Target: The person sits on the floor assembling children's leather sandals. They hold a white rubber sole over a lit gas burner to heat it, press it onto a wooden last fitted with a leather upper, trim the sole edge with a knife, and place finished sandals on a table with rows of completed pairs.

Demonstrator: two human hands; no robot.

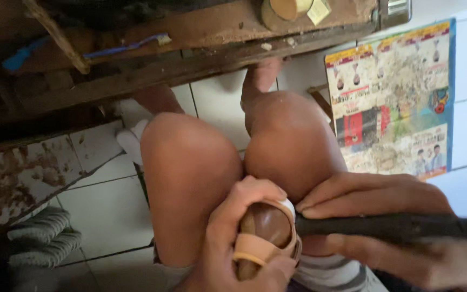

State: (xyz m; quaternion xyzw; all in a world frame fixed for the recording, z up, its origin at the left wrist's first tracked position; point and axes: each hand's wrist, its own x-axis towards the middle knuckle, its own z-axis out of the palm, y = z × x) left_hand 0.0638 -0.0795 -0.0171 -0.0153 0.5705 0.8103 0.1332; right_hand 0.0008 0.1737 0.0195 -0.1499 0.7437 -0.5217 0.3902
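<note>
Floor: white square ceramic tiles (109, 211), dark grout lines, some stained. Rough brown wooden workbench (201, 32) spans the top edge, worn and chipped. Colourful printed paper sheet with blue border (393, 97) lies flat on the tiles, right side. Grey ribbed sandals (41, 235) bottom left, beside a white panel with peeling rusty patches (17, 178). Light is dim and diffuse, brighter on the right.

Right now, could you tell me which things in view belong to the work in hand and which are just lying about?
In hand:
left hand gripping the tan sandal on its brown form
right hand holding the dark tool against it

Lying about:
printed poster on the tiled floor
grey coiled bundles
wooden bench
tape roll
</note>
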